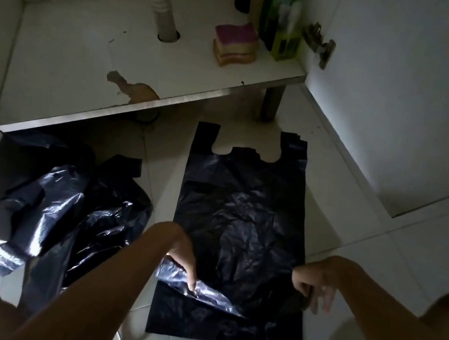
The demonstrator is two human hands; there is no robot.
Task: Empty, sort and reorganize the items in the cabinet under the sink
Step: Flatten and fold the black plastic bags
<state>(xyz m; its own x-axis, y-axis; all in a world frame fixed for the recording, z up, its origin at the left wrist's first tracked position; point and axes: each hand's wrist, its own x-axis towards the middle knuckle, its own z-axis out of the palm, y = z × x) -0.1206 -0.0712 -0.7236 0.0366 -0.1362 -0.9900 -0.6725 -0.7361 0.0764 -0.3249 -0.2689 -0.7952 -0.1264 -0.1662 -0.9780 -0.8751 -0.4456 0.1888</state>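
One bag (238,225) lies flat on the floor (376,282) just in front of the cabinet (59,55), handles toward it. The position gives a firm surface for smoothing and folding. The left grip (183,263) pinches the lower left edge, which is lifted and turned toward the middle. The right grip (313,289) is curled on the right edge at the same height and appears to pinch it, probably to hold the fold line square. A pile (72,213) of crumpled bags lies just beside, to the left, apart from the flat bag, probably awaiting the same treatment. Inside the cabinet, sponges (236,43) and a green bottle (272,10) stand at the right, apart from the pipe (164,4). Emptying is not complete.
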